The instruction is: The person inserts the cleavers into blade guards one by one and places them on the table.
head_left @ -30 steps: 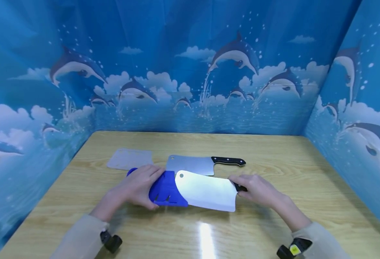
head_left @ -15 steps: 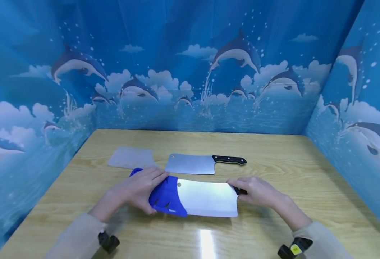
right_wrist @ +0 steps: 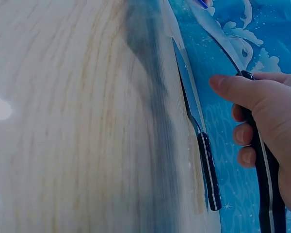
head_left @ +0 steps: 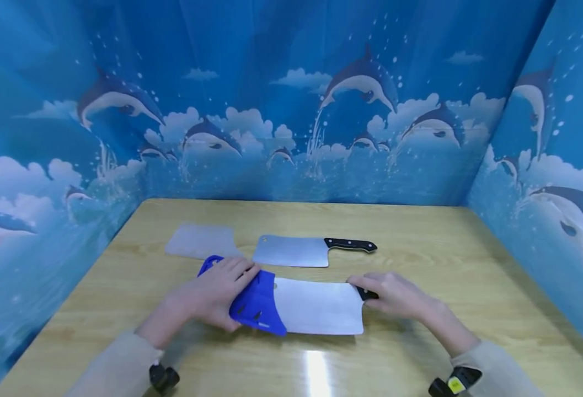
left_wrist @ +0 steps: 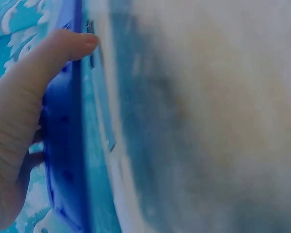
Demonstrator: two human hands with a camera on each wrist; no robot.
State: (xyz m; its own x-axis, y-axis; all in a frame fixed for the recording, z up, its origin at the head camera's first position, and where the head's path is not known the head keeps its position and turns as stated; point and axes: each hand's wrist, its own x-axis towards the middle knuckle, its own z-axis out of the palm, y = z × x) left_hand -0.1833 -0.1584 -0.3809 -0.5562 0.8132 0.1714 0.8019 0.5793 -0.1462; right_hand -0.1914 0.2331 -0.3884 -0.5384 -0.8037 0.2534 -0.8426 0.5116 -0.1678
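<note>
My left hand grips a blue plastic knife cover, which has small slots near its lower edge. In the left wrist view the thumb lies over the edge of the cover, the fingers on its other side. My right hand holds a cleaver by its black handle. The blade points left, and its front end is hidden at the cover's mouth. The right wrist view shows my fingers round the handle. Both things are held over the table, close to it.
Behind the hands a second cleaver lies flat, its black handle to the right. Left of it lies a translucent pale sheet. The wooden table meets a blue dolphin-print curtain at the back and sides.
The held cleaver and blue cover have come slightly nearer to me and changed tilt. The hole near the blade's front corner, earlier fully showing, now sits right at the cover's edge.
</note>
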